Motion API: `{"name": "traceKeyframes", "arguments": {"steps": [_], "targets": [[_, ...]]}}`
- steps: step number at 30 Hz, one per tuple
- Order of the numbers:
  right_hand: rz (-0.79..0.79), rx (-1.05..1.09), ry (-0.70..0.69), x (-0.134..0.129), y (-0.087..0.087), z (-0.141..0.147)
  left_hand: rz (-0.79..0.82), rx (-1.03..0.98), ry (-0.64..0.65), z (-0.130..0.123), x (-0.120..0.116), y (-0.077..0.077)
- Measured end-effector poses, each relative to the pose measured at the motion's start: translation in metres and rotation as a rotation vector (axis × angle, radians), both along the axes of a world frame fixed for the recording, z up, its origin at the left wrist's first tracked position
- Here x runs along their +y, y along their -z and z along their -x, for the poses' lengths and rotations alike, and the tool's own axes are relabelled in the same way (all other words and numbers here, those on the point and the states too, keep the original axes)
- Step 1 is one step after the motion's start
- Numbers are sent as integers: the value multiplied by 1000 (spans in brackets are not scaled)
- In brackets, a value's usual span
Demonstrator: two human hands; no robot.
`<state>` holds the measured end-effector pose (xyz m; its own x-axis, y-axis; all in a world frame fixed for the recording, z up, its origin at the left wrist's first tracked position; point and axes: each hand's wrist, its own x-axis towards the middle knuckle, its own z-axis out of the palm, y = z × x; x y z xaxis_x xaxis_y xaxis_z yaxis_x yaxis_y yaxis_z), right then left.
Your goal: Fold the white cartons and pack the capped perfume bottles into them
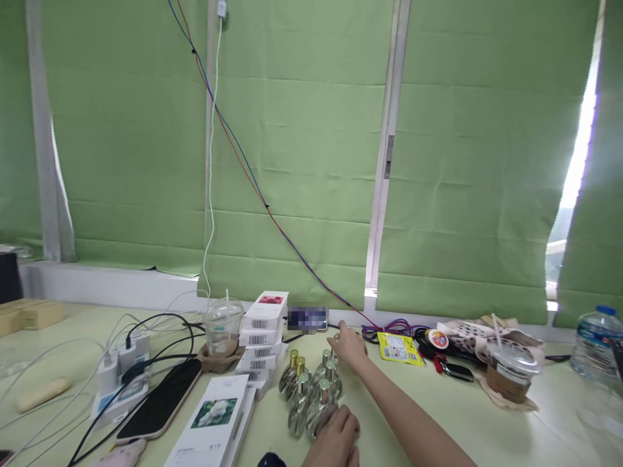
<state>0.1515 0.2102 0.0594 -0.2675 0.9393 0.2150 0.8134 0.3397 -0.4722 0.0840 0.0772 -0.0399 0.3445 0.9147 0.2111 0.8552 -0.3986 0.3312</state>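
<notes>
Several small clear glass perfume bottles stand in a tight cluster on the table, some with gold caps and others with pale green metallic caps. My right hand reaches to the back right of the cluster. Its fingers bend down over a perfume bottle that they partly hide, with one finger pointing away. Close to the front bottle, my left hand has its fingers curled in. The hand covers part of that bottle, and whatever lies under the fingers is hidden.
Stacked white boxes and flat flower-print boxes lie left of the bottles. Further left are a plastic cup, a phone and a cabled power strip. At right lie a yellow packet and an iced drink.
</notes>
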Motion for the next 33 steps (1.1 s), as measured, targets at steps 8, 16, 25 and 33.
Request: {"name": "traceKeyframes", "arguments": {"steps": [8, 16, 25, 33], "targets": [[105, -185, -55, 9, -7, 0, 4, 1, 16, -1, -5, -10], [153, -197, -260, -14, -16, -44, -39, -72, 31, -3, -21, -25], [111, -36, -277, -32, 2, -116, -131, -163, 93, -3, -24, -25], [75, 238, -228, -31, 57, -101, -165, -140, 104, -3, -20, -16]]}}
